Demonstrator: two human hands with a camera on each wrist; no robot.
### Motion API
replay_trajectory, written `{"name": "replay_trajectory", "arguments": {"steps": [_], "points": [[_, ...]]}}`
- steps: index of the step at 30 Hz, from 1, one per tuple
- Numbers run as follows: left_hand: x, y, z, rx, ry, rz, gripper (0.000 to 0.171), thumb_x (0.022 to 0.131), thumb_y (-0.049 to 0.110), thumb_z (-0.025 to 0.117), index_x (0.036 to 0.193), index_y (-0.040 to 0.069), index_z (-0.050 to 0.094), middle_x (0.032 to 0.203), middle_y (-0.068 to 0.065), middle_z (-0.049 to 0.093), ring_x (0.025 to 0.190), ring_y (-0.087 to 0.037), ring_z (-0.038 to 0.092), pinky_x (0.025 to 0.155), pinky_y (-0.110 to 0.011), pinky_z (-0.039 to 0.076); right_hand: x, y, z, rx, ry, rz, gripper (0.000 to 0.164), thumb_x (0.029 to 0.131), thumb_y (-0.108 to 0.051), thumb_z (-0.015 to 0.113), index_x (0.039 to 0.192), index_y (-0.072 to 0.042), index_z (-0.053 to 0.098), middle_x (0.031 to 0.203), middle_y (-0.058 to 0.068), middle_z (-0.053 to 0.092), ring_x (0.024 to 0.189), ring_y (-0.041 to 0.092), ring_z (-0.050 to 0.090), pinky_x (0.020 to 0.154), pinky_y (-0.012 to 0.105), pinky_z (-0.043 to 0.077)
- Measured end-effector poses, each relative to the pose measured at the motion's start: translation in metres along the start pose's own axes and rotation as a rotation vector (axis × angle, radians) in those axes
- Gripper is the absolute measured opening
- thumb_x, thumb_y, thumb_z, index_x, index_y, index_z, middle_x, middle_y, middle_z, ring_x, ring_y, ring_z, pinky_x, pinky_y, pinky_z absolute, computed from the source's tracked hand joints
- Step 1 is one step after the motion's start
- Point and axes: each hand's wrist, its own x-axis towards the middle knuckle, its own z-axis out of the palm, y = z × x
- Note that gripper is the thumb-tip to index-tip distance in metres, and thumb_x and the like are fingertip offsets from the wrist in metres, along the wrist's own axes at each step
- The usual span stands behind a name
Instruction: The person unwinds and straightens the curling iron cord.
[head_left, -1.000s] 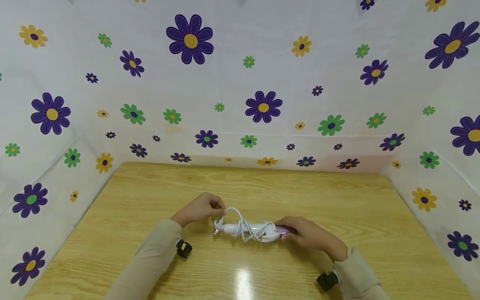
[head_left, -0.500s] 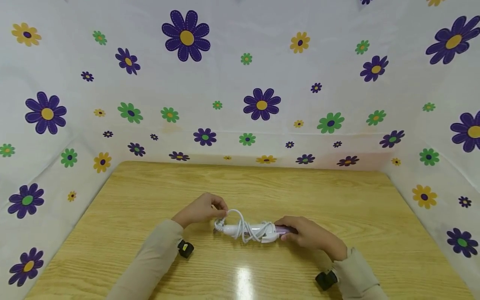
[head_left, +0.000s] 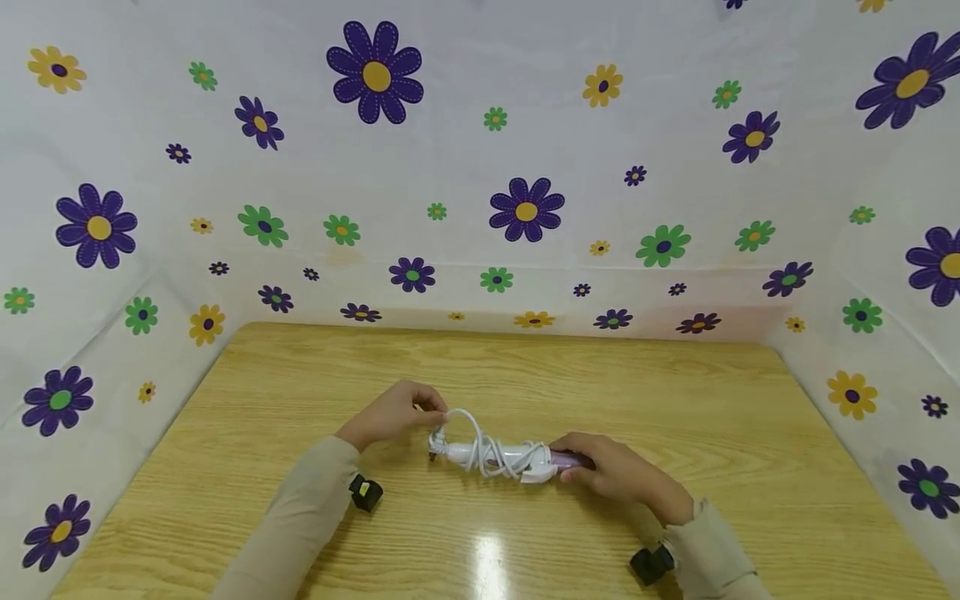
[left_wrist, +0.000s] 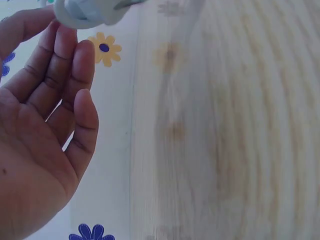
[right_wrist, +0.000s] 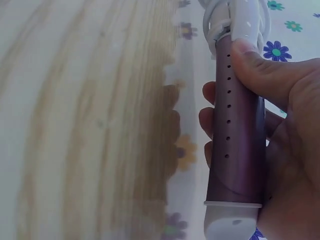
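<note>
A curling iron with a white handle (head_left: 517, 457) and a purple barrel (right_wrist: 237, 125) lies level across the middle, close over the table. White cord (head_left: 486, 457) is wound several times round the handle. My right hand (head_left: 618, 468) grips the barrel, thumb along its near side and fingers behind, as the right wrist view shows. At the handle's left end, my left hand (head_left: 401, 410) pinches the cord between thumb and forefinger, beside the plug (head_left: 437, 442). A loop of cord arches from those fingertips to the windings. In the left wrist view, the other fingers (left_wrist: 85, 115) are loosely bent.
The wood-grain table (head_left: 480, 375) has white flower-print cloth (head_left: 450, 167) standing at its back and both sides. A black wrist camera (head_left: 366, 493) sits on the left wrist, another black camera (head_left: 651, 565) on the right.
My left hand has shifted slightly up and left, drawing the cord's loop and the plug end with it. The right hand keeps its grip on the barrel in nearly the same place.
</note>
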Motion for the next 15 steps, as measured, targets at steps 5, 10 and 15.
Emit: {"name": "replay_trajectory", "arguments": {"steps": [5,10,15], "points": [[0.000,-0.004,-0.002,-0.044,0.014,-0.007,0.021,0.091,0.027,0.067,0.096,0.007,0.071,0.085,-0.001,0.066,0.075,-0.015,0.052,0.065,-0.028,0.042,-0.003,0.000,0.001,-0.039,0.031,0.017,0.033,0.094,-0.027,0.061,0.122,-0.009,0.061,0.112,0.004,0.067,0.098,0.014,0.062,0.083,0.037,0.051],[-0.005,-0.008,-0.005,-0.040,0.012,0.018,0.028,0.091,0.029,0.067,0.105,0.005,0.069,0.096,-0.003,0.068,0.084,-0.014,0.056,0.074,-0.028,0.046,-0.006,0.001,0.001,-0.138,0.066,0.009,0.032,0.093,-0.028,0.063,0.121,-0.013,0.062,0.111,0.003,0.068,0.097,0.017,0.064,0.081,0.038,0.052],[-0.013,-0.014,-0.008,-0.055,0.012,0.013,0.036,0.090,0.033,0.067,0.112,0.005,0.067,0.104,-0.004,0.068,0.094,-0.012,0.060,0.083,-0.027,0.048,-0.010,0.003,-0.002,-0.148,0.093,0.031,0.032,0.093,-0.029,0.063,0.121,-0.014,0.062,0.111,0.002,0.069,0.098,0.017,0.064,0.082,0.040,0.052]]}}
